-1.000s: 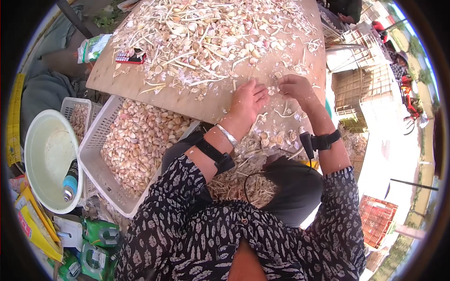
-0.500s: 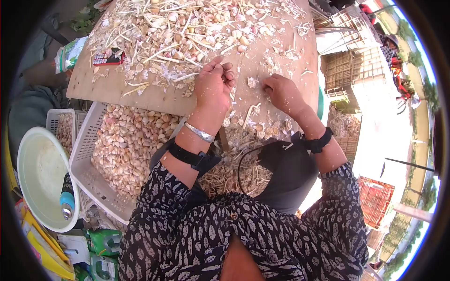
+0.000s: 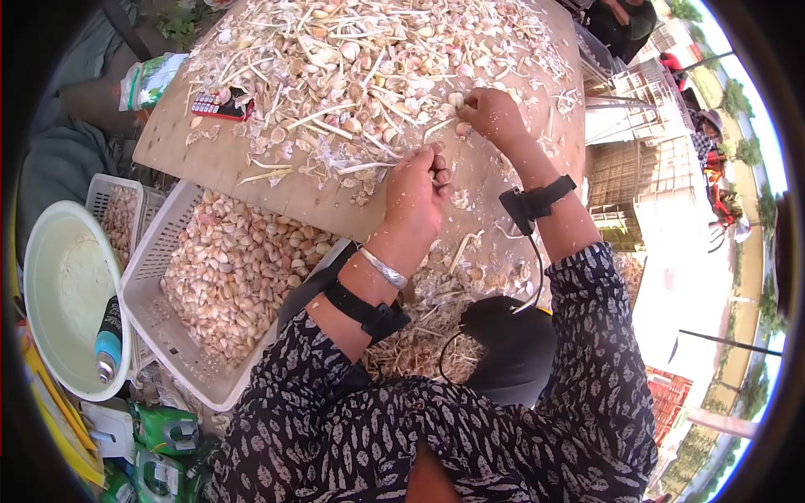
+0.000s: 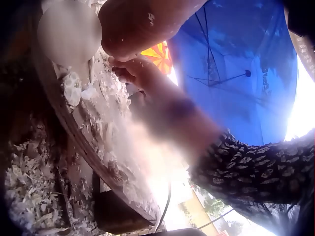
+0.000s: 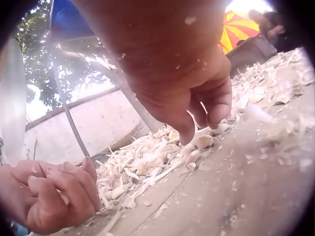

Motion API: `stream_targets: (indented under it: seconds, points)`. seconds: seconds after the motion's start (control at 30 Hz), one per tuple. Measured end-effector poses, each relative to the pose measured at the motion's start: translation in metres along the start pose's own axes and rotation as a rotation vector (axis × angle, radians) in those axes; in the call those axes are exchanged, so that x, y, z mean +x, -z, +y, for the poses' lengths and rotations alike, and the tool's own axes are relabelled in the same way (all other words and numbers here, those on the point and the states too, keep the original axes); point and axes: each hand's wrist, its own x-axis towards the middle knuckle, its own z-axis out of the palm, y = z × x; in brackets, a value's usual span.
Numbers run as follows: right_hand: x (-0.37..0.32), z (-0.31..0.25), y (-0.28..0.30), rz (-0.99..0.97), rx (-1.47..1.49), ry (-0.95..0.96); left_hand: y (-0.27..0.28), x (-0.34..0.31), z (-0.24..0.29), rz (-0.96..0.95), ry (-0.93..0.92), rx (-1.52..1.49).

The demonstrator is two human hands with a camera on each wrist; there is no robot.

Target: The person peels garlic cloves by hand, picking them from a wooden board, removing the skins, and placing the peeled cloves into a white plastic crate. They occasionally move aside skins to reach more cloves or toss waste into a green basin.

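Note:
My left hand [image 3: 417, 194] is raised over the near edge of the wooden board [image 3: 323, 189], its fingers curled. In the right wrist view a pale bit of garlic shows between the curled fingers [image 5: 74, 187]; most of it is hidden. My right hand [image 3: 499, 117] reaches farther in, to the near edge of a heap of garlic [image 3: 352, 50] with cloves, dry stems and skins. Its thumb and fingers point down and pinch at a pale garlic bulb [image 3: 455, 100]. In the left wrist view the right hand [image 4: 140, 73] appears behind the left.
A white crate [image 3: 155, 277] of loose cloves stands left below the board, beside a pale green basin [image 3: 63, 293] holding a bottle [image 3: 109, 339]. A red phone [image 3: 222, 106] lies on the board. Stems and skins [image 3: 432, 352] litter the ground between the knees. Stacked crates [image 3: 616, 180] stand right.
The right hand first drew back toward the near right of the board, then reached forward to the heap. The left hand went left to the heap, then back right, its fingers now more curled.

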Motion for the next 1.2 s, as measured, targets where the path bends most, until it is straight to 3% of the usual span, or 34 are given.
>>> stream_targets:
  seconds: [0.07,0.1,0.13,0.2,0.23,0.3,0.33,0.4,0.47,0.53,0.57,0.63,0.67,0.73,0.83,0.97,1.03,1.07,1.13,1.17,1.2]
  points:
    - [0.004,0.003,0.006,-0.088,-0.029,-0.075,-0.001,-0.001,0.002,-0.016,-0.008,0.018]
    - [-0.001,-0.003,0.025,-0.281,0.321,-0.380,-0.001,-0.002,0.002,-0.032,-0.013,0.034]
    - [-0.012,-0.001,0.030,-0.277,0.316,-0.386,-0.003,-0.003,0.003,-0.037,-0.006,0.034]
    - [-0.036,0.003,0.041,-0.186,1.012,-0.478,-0.008,-0.007,0.001,-0.044,-0.016,0.219]
    - [-0.047,0.002,0.044,-0.172,1.184,-0.437,-0.010,-0.008,0.000,-0.050,-0.009,0.224]
    - [-0.071,-0.010,0.054,-0.159,1.295,-0.417,-0.016,-0.012,-0.005,-0.162,-0.061,0.609]
    - [-0.083,-0.020,0.059,-0.155,1.408,-0.388,-0.019,-0.016,-0.006,-0.164,-0.058,0.616]
    - [-0.101,-0.033,0.063,-0.124,1.412,-0.397,-0.022,-0.021,-0.010,-0.303,0.013,0.635]
    - [-0.113,-0.035,0.063,-0.163,1.297,-0.290,-0.018,-0.012,-0.018,-0.365,-0.014,0.667]
    - [-0.124,-0.043,0.074,-0.165,1.241,-0.269,-0.015,-0.008,-0.026,-0.426,-0.321,0.938]
    - [-0.127,-0.047,0.080,-0.159,1.136,-0.260,-0.013,-0.008,-0.029,-0.431,-0.321,0.943]
    - [-0.132,-0.049,0.086,-0.141,1.033,-0.259,-0.016,-0.017,-0.032,-0.442,-0.741,1.328]
    - [-0.133,-0.048,0.088,-0.136,1.063,-0.289,-0.018,-0.020,-0.032,-0.452,-0.735,1.330]
    - [-0.139,-0.042,0.089,-0.120,1.097,-0.330,-0.021,-0.027,-0.034,-0.583,-0.534,1.175]
    - [-0.145,-0.041,0.085,-0.135,1.121,-0.384,-0.018,-0.023,-0.039,-0.595,-0.491,1.262]
    - [-0.149,-0.051,0.081,-0.057,0.964,-0.306,-0.023,-0.029,-0.039,-0.456,-0.460,1.292]
    - [-0.147,-0.059,0.081,-0.013,0.904,-0.271,-0.020,-0.028,-0.040,-0.440,-0.580,1.189]
    - [-0.147,-0.061,0.083,-0.016,1.011,-0.325,-0.018,-0.028,-0.041,-0.438,-0.580,1.190]
    - [-0.153,-0.060,0.087,-0.006,1.110,-0.385,-0.017,-0.027,-0.049,-0.494,-0.797,1.052]
    - [-0.157,-0.058,0.091,0.010,1.245,-0.394,-0.021,-0.023,-0.046,-0.517,-0.806,1.044]
    - [-0.164,-0.057,0.096,0.023,1.383,-0.409,-0.016,-0.018,-0.042,-0.477,-0.609,1.037]
